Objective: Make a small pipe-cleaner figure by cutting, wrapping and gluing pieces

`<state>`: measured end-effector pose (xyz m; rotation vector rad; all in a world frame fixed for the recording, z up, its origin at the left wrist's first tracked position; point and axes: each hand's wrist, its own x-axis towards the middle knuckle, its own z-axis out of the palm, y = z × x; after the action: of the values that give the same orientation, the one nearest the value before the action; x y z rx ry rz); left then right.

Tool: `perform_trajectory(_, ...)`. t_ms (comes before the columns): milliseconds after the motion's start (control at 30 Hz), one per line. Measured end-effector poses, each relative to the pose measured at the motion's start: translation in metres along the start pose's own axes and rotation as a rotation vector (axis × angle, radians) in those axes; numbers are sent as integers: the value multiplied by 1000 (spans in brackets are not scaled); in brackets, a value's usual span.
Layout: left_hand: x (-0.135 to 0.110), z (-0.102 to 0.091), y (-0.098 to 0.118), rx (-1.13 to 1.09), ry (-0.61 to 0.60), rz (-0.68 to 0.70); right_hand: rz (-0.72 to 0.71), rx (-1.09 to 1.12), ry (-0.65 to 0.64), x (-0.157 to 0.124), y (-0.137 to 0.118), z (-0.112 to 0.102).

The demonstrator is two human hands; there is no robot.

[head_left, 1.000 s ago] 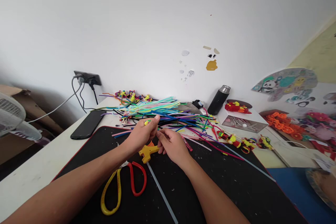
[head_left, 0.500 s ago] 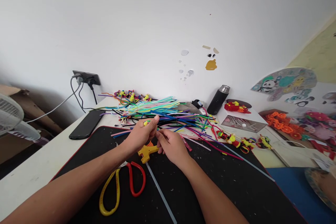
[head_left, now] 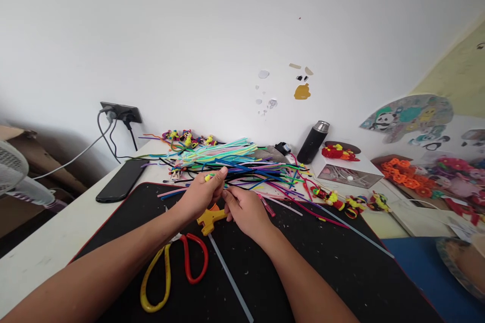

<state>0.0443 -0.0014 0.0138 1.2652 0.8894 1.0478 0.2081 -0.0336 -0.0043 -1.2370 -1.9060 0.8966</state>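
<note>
**Small Yellow-and-Green Fuzzy Piece (head_left: 209,177) Held in a Curled Left Hand (head_left: 206,192)**

The left hand is closed, thumb uppermost, around the small yellow-and-green fuzzy piece, which peeks out at the top of the fist (most of it is hidden by the fingers). Just beside it, the right hand (head_left: 246,212) has its thumb and fingers bent inward toward the left; whether they grip anything cannot be told.

Both hands are above a black mat with a thin red edge (head_left: 322,272), spread on a white tabletop (head_left: 45,252). Below and between them lies a yellow plastic glue gun (head_left: 207,219), its handle end partly covered by the right hand's fingers, with a long translucent glue stick (head_left: 230,275) reaching toward the near edge. Left of that stick rest large metal scissors with one yellow and one red handle loop (head_left: 186,257).

Beyond the hands is a loose pile of many-coloured pipe cleaners (head_left: 235,154). A black rectangular phone (head_left: 121,180) lies to the left of it; to the right, a black cylindrical flask with a silver cap (head_left: 311,144) leans slightly, near a white box with a clear front (head_left: 329,165).
</note>
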Motion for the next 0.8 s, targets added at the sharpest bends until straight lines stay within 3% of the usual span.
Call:
perform_trajectory(433,6,-3,11,-68,-12,-64,3,43,-3,1,5,1)
perform_trajectory(667,8,-5,21,-313,28,-109,8,62,5,2,7,1)
perform_trajectory(800,8,-7,18,-300,-8,-128,4,34,8,2,7,1)
